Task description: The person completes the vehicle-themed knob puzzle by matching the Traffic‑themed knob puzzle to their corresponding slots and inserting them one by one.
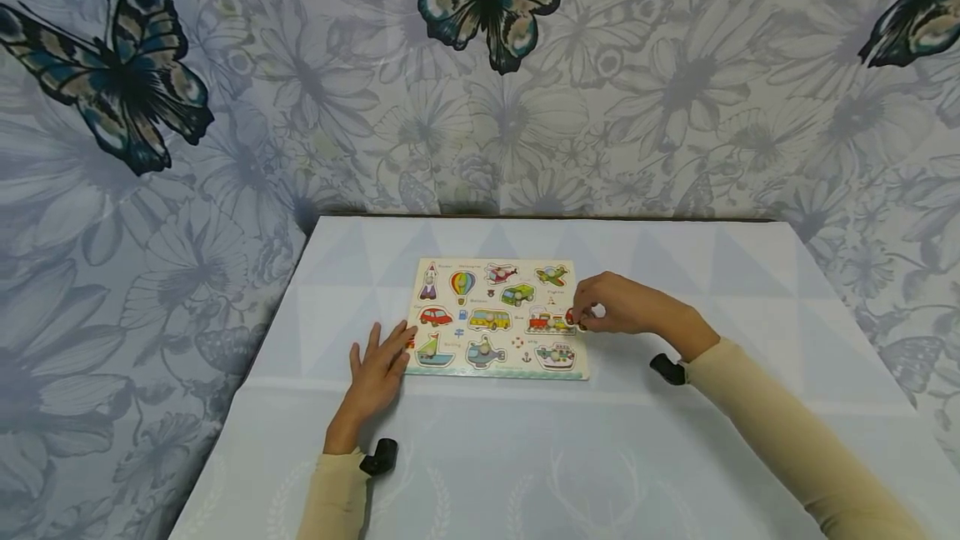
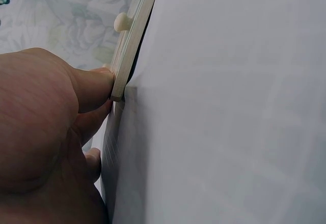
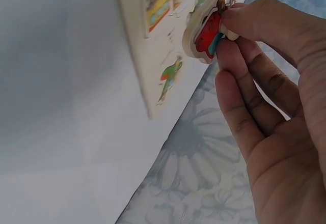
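Observation:
A wooden puzzle board with vehicle pictures lies on the table. My right hand is at its right edge, beside the train picture. Between thumb and fingertips it pinches a thick wooden puzzle piece, red and teal on its face and tilted above the board; my fingers partly cover its picture. My left hand rests at the board's left edge, fingers spread and fingertips touching it. In the left wrist view, the thumb touches the board's edge, near a small round wooden knob.
The table has a pale patterned cover, and its far edge meets a wall printed with flowers and butterflies. Dark wrist cameras, one on the left and one on the right, sit at the sleeves.

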`<state>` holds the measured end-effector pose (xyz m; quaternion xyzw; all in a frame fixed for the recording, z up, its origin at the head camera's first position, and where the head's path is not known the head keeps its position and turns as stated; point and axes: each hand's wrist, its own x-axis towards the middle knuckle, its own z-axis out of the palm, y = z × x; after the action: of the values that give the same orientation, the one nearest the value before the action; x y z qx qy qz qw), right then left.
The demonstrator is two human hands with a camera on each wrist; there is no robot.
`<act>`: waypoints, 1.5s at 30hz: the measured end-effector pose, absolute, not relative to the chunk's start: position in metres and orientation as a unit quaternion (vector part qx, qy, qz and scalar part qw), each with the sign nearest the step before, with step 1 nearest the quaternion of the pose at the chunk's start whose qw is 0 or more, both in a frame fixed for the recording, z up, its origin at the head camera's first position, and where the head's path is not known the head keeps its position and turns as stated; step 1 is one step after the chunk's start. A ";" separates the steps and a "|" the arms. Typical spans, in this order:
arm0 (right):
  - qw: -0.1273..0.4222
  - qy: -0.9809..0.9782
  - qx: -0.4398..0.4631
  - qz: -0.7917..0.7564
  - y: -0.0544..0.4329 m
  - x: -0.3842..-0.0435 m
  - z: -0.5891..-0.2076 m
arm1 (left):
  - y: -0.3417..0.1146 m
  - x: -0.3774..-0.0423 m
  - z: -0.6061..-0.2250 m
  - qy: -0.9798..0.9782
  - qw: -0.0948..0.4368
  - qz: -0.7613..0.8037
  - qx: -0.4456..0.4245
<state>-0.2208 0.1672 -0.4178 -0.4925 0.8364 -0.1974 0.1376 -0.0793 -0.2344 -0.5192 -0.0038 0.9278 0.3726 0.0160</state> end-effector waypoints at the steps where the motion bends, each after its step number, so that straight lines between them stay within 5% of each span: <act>1: 0.137 0.834 -0.497 -0.197 0.162 -0.223 -0.418 | -0.234 -0.079 -0.519 0.927 0.016 0.374 -0.003; 32: 0.117 0.790 -0.584 -0.148 0.008 -0.241 -0.450 | -0.235 -0.077 -0.521 0.925 0.011 0.380 -0.002; 45: 0.118 0.825 -0.546 -0.091 -0.037 -0.236 -0.460 | -0.235 -0.080 -0.520 0.929 0.003 0.370 0.005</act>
<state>-0.2355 -0.0366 -0.4597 -0.5458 0.8246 -0.0905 0.1180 -0.0803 -0.2353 -0.5196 0.0047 0.9292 0.3697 0.0032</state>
